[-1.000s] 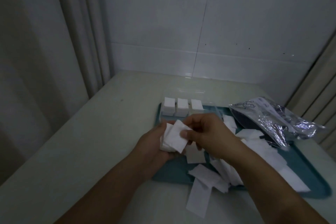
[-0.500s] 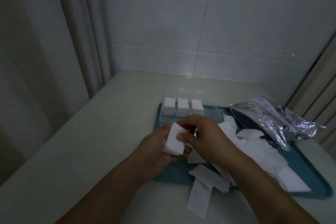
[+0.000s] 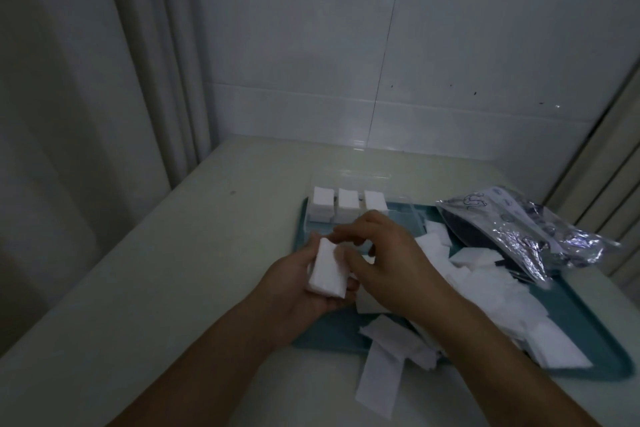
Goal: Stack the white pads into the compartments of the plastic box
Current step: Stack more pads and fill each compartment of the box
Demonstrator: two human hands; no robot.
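Pads in hand: a squared-up stack (image 3: 327,270) of thin white pads lies in the left hand (image 3: 294,288), fingers curled under and round it, seemingly to keep the edges flush so the bundle can drop into a compartment as one.
Right hand: the right hand (image 3: 391,267) arches over the stack, fingertips bent to its far and near edges, steadying or trimming it; whether it pinches a single pad cannot be told.
Position: the stack is held just above the near-left part of the tray (image 3: 588,329), short of the box.
Box: the clear plastic box (image 3: 349,180) sits at the tray's far-left end; three compartments already hold neat white blocks (image 3: 348,206), and its walls are barely visible in the dim light.
Loose pads: a heap (image 3: 485,274) of flat, soft-looking squares and oblongs sprawls over the tray's middle and right, within easy reach of the right hand; one long strip (image 3: 379,381) hangs over the near rim onto the bench (image 3: 173,270).
Packet: a crinkled silver foil bag (image 3: 540,229) lies on the far-right of the tray, probably the pads' wrapper.
Surfaces: teal tray, smooth and rimmed; pale matt bench; glossy tiled wall beyond.
Progress: by the look of it, much of the heap is yet to be boxed.
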